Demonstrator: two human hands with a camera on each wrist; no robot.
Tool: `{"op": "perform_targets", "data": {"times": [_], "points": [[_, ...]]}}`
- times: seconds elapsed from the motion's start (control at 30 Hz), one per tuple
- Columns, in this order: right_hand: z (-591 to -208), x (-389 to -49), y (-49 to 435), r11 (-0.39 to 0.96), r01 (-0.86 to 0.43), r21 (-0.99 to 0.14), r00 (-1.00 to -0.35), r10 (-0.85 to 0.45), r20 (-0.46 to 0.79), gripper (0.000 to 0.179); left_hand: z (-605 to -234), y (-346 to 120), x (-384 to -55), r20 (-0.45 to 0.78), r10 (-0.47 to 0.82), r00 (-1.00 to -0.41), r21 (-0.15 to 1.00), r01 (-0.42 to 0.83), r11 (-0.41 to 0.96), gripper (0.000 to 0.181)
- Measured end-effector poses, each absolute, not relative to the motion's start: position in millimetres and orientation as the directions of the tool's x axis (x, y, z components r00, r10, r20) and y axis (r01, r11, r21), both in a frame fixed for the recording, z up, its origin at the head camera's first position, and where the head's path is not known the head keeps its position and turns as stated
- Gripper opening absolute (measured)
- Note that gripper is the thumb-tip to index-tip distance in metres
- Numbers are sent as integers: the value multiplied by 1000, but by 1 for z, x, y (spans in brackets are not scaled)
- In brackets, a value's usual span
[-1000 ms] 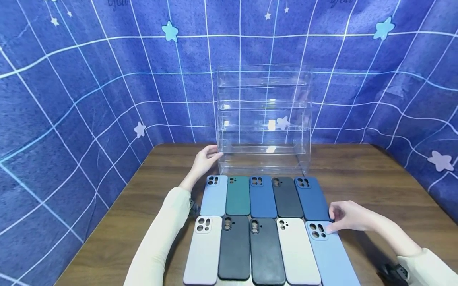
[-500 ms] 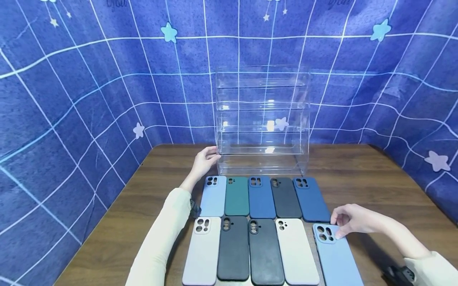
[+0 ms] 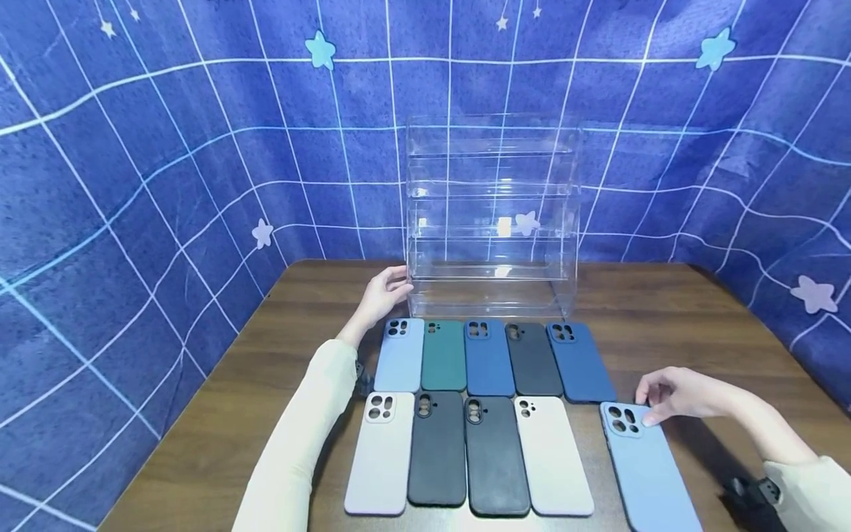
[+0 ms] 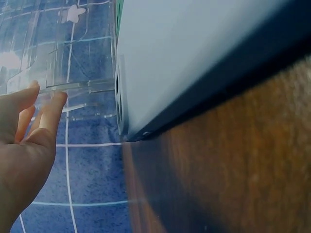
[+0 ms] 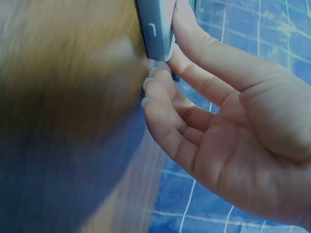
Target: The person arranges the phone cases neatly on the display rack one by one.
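the right hand (image 3: 685, 395) pinches the front row's light blue phone case (image 3: 658, 473) by its upper right corner, with a strip of room between its left edge and the white case (image 3: 553, 458) and bare wood running right to the table (image 3: 751, 340) edge. the left hand (image 3: 382, 295) grips the transparent rack (image 3: 492, 278) by its lower left edge, near the back row.
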State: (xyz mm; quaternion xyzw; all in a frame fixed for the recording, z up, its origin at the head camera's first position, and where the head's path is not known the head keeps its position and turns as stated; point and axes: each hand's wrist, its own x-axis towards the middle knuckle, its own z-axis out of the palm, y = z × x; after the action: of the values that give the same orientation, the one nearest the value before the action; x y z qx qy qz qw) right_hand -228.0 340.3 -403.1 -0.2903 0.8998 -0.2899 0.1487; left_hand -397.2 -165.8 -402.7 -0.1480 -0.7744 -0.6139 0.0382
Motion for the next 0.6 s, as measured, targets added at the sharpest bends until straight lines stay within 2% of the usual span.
{"op": "perform_targets", "data": {"times": [0.33, 0.47, 0.6], "points": [[-406, -230, 362, 595, -463, -657, -765, -643, -42, 13, -401, -166, -395, 221, 169, -960, 943, 255, 213, 46], [-405, -227, 367, 651, -434, -622, -799, -598, -68, 14, -401, -166, -396, 215, 171, -961, 942, 251, 224, 47], [-401, -224, 368, 738, -380, -557, -849, -518, -106, 27, -401, -167, -395, 217, 172, -961, 938, 254, 236, 47]]}}
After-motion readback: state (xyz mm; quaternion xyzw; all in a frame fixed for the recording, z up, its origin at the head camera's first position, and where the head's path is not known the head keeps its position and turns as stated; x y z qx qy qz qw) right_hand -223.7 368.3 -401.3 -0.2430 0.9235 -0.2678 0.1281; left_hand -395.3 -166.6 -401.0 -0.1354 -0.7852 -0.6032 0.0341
